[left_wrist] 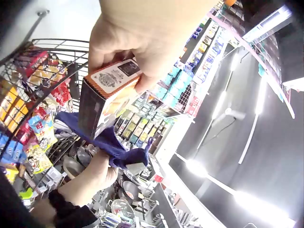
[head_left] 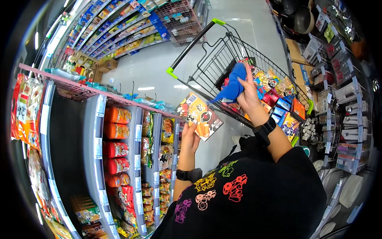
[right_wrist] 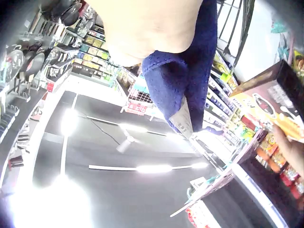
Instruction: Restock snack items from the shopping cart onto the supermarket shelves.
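Snack box (head_left: 201, 115): centre of head view, tilted. Flat rectangular carton, orange front, NBA logo at top corner, round black-and-white cartoon faces, dark side panel. Left hand (head_left: 190, 137) just below it, fingers curled round carton's lower edge.

Right hand (head_left: 248, 95), right of centre, fingers clenched on blue cloth (head_left: 232, 85): dark blue towelling, bunched, white label dangling. Cloth hangs over shopping cart (head_left: 215, 59) packed with bright snack packs (head_left: 278, 103).

Red-orange canisters (head_left: 116, 137) on shelves, left of frame.

Snack shelves (head_left: 137, 159) line a pale floor (head_left: 147, 75) under bright ceiling lights (right_wrist: 142, 168).
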A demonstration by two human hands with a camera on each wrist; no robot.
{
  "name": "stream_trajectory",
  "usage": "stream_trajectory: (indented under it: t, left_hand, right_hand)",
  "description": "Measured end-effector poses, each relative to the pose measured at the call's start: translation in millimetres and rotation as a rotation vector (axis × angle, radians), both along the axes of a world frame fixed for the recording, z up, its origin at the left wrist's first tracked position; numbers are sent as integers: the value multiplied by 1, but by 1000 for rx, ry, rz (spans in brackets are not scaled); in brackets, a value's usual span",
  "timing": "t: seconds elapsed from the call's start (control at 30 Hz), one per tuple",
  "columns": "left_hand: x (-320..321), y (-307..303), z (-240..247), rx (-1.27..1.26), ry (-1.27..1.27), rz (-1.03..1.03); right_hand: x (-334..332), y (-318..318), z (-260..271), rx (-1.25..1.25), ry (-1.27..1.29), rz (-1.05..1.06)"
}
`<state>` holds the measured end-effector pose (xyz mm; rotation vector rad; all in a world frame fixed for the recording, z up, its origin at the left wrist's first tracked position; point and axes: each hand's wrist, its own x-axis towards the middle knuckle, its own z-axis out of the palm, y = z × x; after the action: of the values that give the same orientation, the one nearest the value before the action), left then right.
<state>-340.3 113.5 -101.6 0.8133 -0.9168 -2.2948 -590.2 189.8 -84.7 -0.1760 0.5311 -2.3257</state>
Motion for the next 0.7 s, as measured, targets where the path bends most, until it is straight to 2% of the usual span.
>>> stream_trajectory:
  t: [0.1, 0.13, 0.23, 0.3, 0.4, 0.5, 0.53, 0.63, 0.7]
  left_hand:
    - [1, 3, 0, 6, -13, 48]
    - [1, 4, -1, 22, -6, 51]
    - [3, 0, -12, 48, 55, 63]
    - [2, 1, -12, 36, 35, 124]
    - [3, -1, -9, 32, 44, 134]
    - [2, -5, -14, 36, 18, 123]
    - [-1, -3, -9, 42, 26, 118]
    - [-2, -2, -5, 53, 54, 91]
    - [-3, -2, -1, 36, 49, 90]
  right_hand:
    - [8, -4, 12, -50, -98, 2]
    - [10, -7, -2, -11, -141, -5]
    - [27, -11, -56, 243, -380, 21]
    - [34, -8, -138, 375, -449, 209]
    - [56, 6, -129, 758, -320, 222]
    - [43, 8, -160, 843, -358, 392]
    - [46, 12, -140, 912, -360, 410]
    - [47, 30, -114, 980, -95, 668]
    - [53, 40, -102, 942, -8, 811]
